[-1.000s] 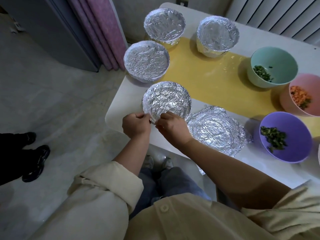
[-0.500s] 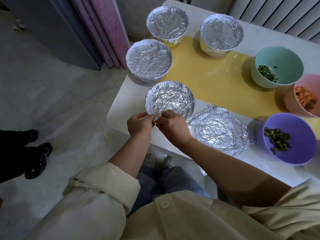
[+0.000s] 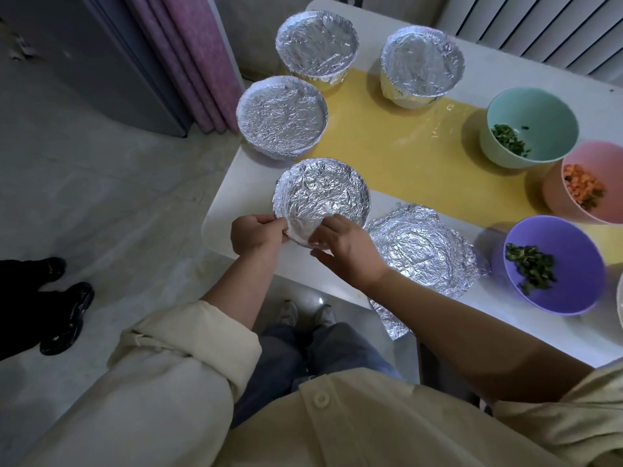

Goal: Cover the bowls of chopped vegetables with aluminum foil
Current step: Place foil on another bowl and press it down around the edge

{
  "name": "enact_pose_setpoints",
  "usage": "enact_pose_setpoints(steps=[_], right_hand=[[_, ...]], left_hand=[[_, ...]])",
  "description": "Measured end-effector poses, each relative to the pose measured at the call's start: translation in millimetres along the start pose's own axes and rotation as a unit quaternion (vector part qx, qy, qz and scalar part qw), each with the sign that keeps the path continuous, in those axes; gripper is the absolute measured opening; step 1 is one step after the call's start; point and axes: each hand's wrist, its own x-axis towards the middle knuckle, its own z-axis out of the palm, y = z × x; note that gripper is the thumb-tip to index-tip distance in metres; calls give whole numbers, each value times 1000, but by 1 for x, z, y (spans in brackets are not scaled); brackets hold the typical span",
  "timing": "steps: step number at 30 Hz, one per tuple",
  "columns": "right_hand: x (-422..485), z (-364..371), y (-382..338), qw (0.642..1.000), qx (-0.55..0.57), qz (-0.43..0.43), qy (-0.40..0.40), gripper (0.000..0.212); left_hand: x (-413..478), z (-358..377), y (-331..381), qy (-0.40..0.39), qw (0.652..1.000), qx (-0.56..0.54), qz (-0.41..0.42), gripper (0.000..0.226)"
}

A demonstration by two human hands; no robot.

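A foil-covered bowl [image 3: 322, 193] stands near the table's front left corner. My left hand [image 3: 257, 232] pinches the foil at its near left rim. My right hand [image 3: 344, 244] pinches the foil at its near right rim, where a flap is folded up. Three more foil-covered bowls stand behind: one at the left [image 3: 281, 116], one at the back [image 3: 317, 42], one at the back right [image 3: 422, 64]. A loose crumpled foil sheet [image 3: 424, 254] lies right of my hands. Uncovered bowls hold chopped vegetables: a teal bowl [image 3: 532, 112], a pink bowl [image 3: 593, 163] and a purple bowl [image 3: 559, 241].
The white table [image 3: 236, 183] carries a yellow mat [image 3: 387, 143]. The foil sheet overhangs the table's front edge. Another person's black shoes [image 3: 64, 315] stand on the floor at the left. A purple curtain [image 3: 199, 45] and a grey cabinet [image 3: 84, 55] lie behind.
My hands have spread slightly apart along the near rim of the bowl, and a flap of foil now stands folded up between them.
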Motion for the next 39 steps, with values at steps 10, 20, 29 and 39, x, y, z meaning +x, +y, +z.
enact_pose_setpoints(steps=[10,20,29,39], right_hand=[[0,7,-1,998,-11,-50,25,9],[3,9,-9,998,-1,-44,46,19],[4,10,-10,998,3,-25,49,21],[3,13,-8,999,1,-8,51,12]], left_hand=[[-20,1,-21,-35,998,46,25,21],[-21,5,-17,-39,999,6,-28,23],[-20,4,-15,-69,987,142,35,26],[-12,3,-18,-68,979,181,65,29]])
